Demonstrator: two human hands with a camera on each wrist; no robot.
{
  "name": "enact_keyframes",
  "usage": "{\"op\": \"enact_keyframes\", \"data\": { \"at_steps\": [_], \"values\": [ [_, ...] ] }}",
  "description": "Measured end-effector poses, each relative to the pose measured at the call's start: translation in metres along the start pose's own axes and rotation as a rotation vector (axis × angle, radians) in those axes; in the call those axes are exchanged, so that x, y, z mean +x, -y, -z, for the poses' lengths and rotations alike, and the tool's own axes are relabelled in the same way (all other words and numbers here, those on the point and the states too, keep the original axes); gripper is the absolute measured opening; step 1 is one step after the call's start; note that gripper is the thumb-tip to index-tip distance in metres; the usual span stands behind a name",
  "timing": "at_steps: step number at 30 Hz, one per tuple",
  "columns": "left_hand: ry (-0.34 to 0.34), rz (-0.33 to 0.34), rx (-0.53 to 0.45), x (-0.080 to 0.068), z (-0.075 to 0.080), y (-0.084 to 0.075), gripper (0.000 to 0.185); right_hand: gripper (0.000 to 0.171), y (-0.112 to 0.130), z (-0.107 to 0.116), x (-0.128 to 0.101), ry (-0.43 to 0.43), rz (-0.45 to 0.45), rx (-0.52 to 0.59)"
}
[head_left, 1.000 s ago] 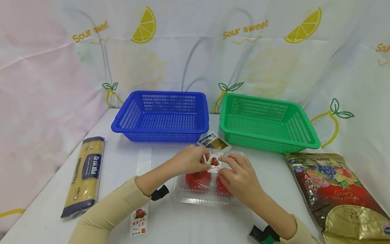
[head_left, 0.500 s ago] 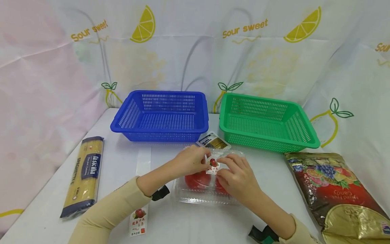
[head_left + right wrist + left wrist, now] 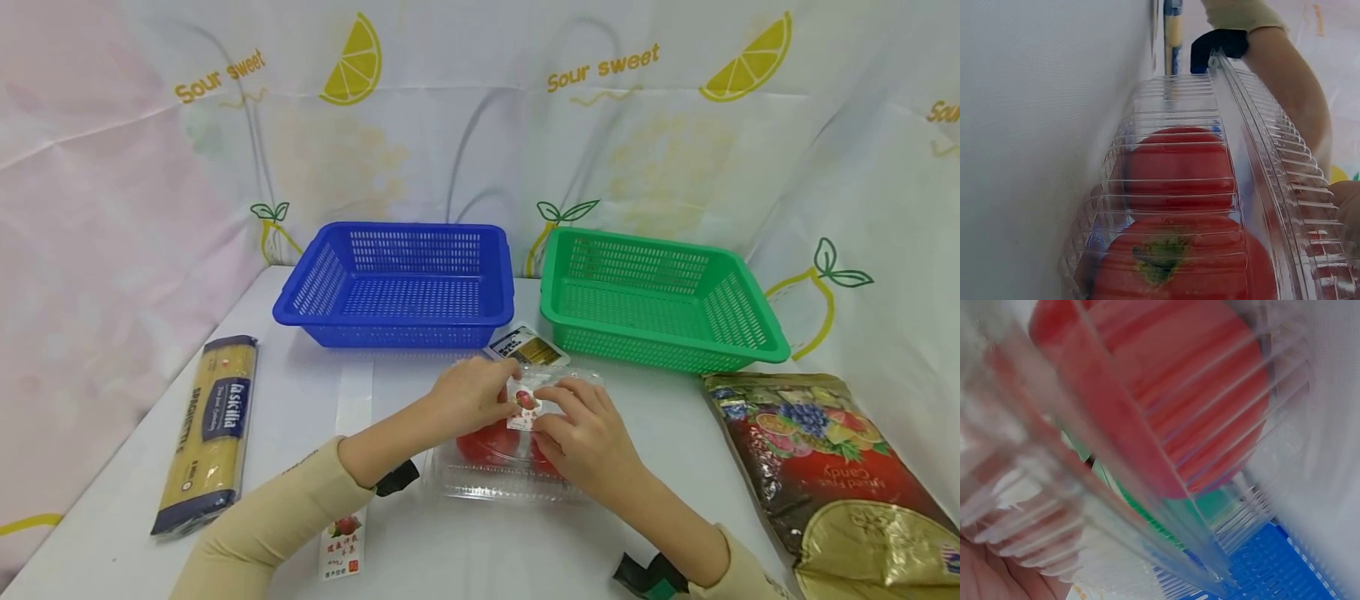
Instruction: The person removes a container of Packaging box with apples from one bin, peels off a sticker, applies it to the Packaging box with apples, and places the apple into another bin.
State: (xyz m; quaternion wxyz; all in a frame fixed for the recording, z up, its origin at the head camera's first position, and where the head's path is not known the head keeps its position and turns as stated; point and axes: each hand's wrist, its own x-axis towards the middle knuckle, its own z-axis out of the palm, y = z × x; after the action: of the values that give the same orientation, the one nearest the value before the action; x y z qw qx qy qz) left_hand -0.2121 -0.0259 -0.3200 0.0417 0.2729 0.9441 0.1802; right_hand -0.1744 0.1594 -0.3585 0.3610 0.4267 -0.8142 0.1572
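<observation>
The left hand (image 3: 471,393) and right hand (image 3: 585,433) rest on a clear box (image 3: 465,479) of tomatoes (image 3: 1179,165) on the table (image 3: 300,400) before the baskets, each with curled fingertips pinching the small sticker (image 3: 525,402) on its lid.

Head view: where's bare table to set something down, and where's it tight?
Bare table lies between the spaghetti pack and the left hand, and along the near edge below the clear tomato box. Both baskets, blue and green, hold nothing. It is crowded mid-table: both hands, the right hand, a small packet, then the candy bag.
</observation>
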Motion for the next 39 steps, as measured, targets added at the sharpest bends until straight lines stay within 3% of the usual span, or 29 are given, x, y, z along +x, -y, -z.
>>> {"op": "enact_keyframes", "data": {
  "at_steps": [10, 15, 18, 22, 25, 29, 34, 39],
  "values": [
    [-0.089, -0.067, 0.065, -0.003, -0.005, 0.002, 0.017, 0.011, 0.004, 0.001, 0.001, -0.02, -0.01, 0.049],
    [-0.172, -0.146, 0.117, -0.008, -0.01, 0.004, 0.01, 0.008, 0.003, 0.005, 0.008, -0.137, -0.06, 0.033],
    [-0.191, -0.167, 0.145, -0.012, -0.012, 0.003, 0.011, 0.018, 0.003, 0.006, 0.012, -0.206, -0.086, 0.011],
    [-0.217, -0.228, 0.199, -0.019, -0.015, 0.003, 0.016, 0.033, 0.003, 0.005, 0.013, -0.205, -0.112, -0.018],
    [-0.269, -0.331, 0.256, -0.023, -0.019, 0.004, 0.018, 0.045, 0.004, 0.002, 0.011, -0.115, -0.139, -0.053],
    [-0.301, -0.434, 0.352, -0.032, -0.025, 0.007, 0.027, 0.064, 0.006, -0.002, 0.006, 0.09, -0.188, -0.091],
    [-0.193, -0.437, 0.422, -0.048, -0.026, 0.007, 0.049, 0.074, 0.011, -0.002, 0.003, 0.362, -0.309, -0.06],
    [-0.131, -0.42, 0.454, -0.059, -0.027, 0.007, 0.06, 0.071, 0.014, 0.0, 0.005, 0.544, -0.38, 0.012]
  ]
}}
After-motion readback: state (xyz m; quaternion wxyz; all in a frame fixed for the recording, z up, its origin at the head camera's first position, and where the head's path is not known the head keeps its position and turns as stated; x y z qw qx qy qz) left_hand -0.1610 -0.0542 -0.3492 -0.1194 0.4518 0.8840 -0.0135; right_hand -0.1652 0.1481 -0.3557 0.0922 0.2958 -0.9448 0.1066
